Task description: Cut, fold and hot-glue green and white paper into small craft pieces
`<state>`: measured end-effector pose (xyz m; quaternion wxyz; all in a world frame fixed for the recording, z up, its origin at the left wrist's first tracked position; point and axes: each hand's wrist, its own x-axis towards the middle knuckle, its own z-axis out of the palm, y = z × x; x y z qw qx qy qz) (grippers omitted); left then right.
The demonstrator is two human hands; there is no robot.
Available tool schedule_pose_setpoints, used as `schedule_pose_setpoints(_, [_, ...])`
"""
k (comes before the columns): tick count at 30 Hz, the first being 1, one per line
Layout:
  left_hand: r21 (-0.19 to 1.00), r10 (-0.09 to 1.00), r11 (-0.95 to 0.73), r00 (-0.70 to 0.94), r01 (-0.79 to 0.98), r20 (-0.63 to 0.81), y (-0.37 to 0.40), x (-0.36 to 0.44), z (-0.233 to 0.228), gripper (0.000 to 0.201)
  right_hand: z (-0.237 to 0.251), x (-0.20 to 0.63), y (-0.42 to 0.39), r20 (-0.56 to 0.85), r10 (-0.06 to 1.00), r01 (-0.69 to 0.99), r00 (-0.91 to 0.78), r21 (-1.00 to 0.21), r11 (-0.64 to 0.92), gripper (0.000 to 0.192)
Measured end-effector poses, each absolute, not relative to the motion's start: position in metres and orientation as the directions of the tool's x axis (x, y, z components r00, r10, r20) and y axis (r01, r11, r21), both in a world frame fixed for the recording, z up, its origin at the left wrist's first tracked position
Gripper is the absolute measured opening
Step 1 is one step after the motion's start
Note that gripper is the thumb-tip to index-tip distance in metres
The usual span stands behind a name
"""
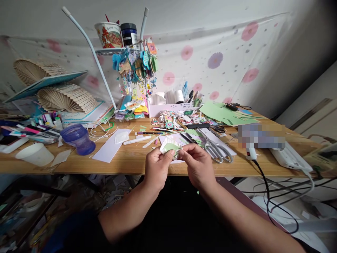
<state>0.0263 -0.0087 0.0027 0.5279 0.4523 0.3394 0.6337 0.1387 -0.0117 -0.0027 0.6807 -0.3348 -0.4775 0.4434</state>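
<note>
Both hands up at the middle of the tabletop's [131, 168] near edge, a small white-and-green piece [170, 144] between them. Piece wrinkled and white at the rim, green inside. Left hand [157, 165]: grip clamped on the piece's left side, thumb in front. Right hand [199, 165]: thumb and fingertips pinched on its right side. Large scissors [217, 151] just beside the right hand, handles towards the near edge. White marker [137, 140] lying beyond the left hand, to its left. Translucent blue cup [78, 140] and white cup [34, 155] near the near edge, towards the left corner. Green sheets [221, 113] along the far edge, right of middle.
</note>
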Motion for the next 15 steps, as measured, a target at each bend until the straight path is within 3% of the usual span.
schedule_pose_setpoints(9, [0.912, 0.979, -0.198, -0.031, -0.358, 0.2, -0.0053, 0.023, 0.0074, 0.018, -0.0001, 0.1433, -0.011, 0.289, 0.951, -0.283, 0.11, -0.908, 0.308, 0.015])
schedule_pose_setpoints(15, [0.861, 0.991, -0.13, -0.035, -0.492, 0.129, -0.008, 0.0284, 0.0054, 0.019, -0.0042, 0.1358, -0.0092, 0.304, 0.939, -0.349, 0.161, -0.872, 0.342, 0.012])
